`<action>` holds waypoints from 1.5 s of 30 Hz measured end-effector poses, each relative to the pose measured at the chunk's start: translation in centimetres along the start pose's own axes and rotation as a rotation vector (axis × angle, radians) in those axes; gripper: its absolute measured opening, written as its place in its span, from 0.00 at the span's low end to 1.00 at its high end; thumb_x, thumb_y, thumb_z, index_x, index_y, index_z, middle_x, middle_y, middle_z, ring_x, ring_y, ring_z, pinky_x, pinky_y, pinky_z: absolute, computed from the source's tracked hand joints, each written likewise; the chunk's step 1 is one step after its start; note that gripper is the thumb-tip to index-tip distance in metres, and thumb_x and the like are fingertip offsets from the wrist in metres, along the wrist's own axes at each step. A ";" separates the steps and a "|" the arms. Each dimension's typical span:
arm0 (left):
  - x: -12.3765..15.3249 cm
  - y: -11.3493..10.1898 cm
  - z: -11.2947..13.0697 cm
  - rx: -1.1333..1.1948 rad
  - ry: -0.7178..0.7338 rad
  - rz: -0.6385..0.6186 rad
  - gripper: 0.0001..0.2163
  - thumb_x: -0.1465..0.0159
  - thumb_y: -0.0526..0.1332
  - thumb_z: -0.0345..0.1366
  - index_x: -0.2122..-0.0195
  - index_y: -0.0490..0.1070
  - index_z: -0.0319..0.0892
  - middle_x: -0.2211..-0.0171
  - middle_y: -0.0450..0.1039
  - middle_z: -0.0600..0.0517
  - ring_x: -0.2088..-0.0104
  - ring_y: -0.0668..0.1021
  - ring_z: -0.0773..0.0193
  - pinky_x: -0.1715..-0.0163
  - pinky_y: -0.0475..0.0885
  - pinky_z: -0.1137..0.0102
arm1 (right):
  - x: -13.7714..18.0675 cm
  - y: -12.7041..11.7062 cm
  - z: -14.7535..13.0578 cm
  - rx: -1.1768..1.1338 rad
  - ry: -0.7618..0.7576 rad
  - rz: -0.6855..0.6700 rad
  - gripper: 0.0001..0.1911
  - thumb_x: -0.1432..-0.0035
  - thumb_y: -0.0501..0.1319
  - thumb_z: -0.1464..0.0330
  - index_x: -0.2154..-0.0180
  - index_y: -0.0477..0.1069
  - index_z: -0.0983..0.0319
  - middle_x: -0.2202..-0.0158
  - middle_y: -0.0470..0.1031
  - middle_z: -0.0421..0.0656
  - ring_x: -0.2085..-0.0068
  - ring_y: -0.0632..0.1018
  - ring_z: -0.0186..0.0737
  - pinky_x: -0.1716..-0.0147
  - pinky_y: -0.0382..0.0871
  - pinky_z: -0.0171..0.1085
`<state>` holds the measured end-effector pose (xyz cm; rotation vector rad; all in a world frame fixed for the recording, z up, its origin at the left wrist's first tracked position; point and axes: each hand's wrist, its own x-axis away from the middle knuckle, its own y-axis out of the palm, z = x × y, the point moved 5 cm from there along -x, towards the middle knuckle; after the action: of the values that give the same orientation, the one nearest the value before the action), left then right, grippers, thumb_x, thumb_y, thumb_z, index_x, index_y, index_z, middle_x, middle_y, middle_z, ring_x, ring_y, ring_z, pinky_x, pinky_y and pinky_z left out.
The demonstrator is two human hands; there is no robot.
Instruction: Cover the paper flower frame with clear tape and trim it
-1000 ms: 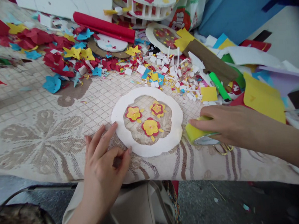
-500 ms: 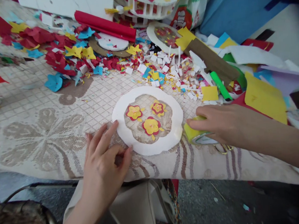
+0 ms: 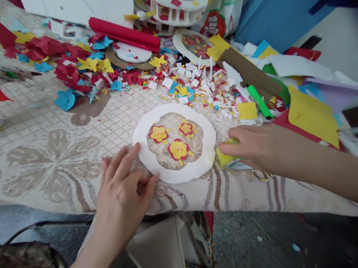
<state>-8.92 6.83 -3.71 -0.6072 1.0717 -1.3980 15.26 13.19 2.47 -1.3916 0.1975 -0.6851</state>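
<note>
Paper scraps (image 3: 194,84) and green marker (image 3: 259,101) crowd tablecloth (image 3: 47,158).

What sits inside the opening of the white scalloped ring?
Inside the white scalloped ring lie three red-and-yellow paper flowers on the patterned tablecloth. The left hand covers the cloth just beside the ring's edge.

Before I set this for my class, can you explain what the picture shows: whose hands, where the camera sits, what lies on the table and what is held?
A camera worn on a person's head looks down at their own bare hands. The left hand touches the edge of a white scalloped paper ring framing three red-and-yellow paper flowers. The right hand grips a yellow roll, possibly tape. Coloured paper scraps, a red paper roll and a green marker lie on the patterned tablecloth.
</note>
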 end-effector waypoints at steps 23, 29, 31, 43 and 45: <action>-0.2 4.9 10.8 -0.056 0.720 -0.251 0.15 0.34 0.51 0.40 0.54 0.67 0.34 0.38 0.57 0.35 0.36 0.57 0.49 0.39 0.51 0.51 | -0.6 -0.9 -1.2 0.071 -0.014 0.059 0.06 0.45 0.55 0.77 0.69 0.66 0.61 0.73 0.65 0.42 0.70 0.66 0.37 0.74 0.45 0.35; 0.4 5.9 10.9 -0.134 0.660 -0.240 0.18 0.35 0.51 0.43 0.53 0.68 0.33 0.38 0.56 0.33 0.36 0.56 0.46 0.39 0.49 0.49 | -0.6 -1.0 -1.6 0.084 -0.003 0.070 0.08 0.46 0.54 0.80 0.69 0.65 0.62 0.73 0.66 0.42 0.70 0.65 0.37 0.74 0.45 0.36; 1.0 5.3 10.0 -0.133 0.637 -0.247 0.17 0.35 0.51 0.42 0.55 0.68 0.34 0.37 0.54 0.34 0.36 0.54 0.47 0.38 0.49 0.49 | -0.5 -0.9 -1.6 0.070 -0.005 0.071 0.09 0.46 0.54 0.80 0.68 0.66 0.61 0.72 0.66 0.42 0.70 0.65 0.37 0.74 0.46 0.35; 4.6 0.4 2.6 -0.111 0.466 -0.230 0.04 0.38 0.53 0.32 0.70 0.63 0.40 0.38 0.56 0.32 0.38 0.60 0.46 0.40 0.55 0.47 | -0.1 -0.7 -1.1 0.035 -0.025 0.067 0.09 0.45 0.54 0.77 0.63 0.67 0.61 0.71 0.67 0.42 0.70 0.67 0.37 0.74 0.49 0.35; 4.8 -0.1 2.1 -0.114 0.474 -0.241 0.04 0.38 0.54 0.31 0.70 0.63 0.40 0.38 0.56 0.34 0.37 0.59 0.47 0.40 0.53 0.47 | 0.0 -0.7 -1.0 0.048 -0.023 0.058 0.09 0.47 0.56 0.76 0.62 0.66 0.61 0.70 0.67 0.42 0.69 0.68 0.37 0.74 0.49 0.34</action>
<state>-7.85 1.72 -3.87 -0.5091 1.4989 -1.7523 14.50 12.36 2.96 -1.3421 0.2008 -0.6220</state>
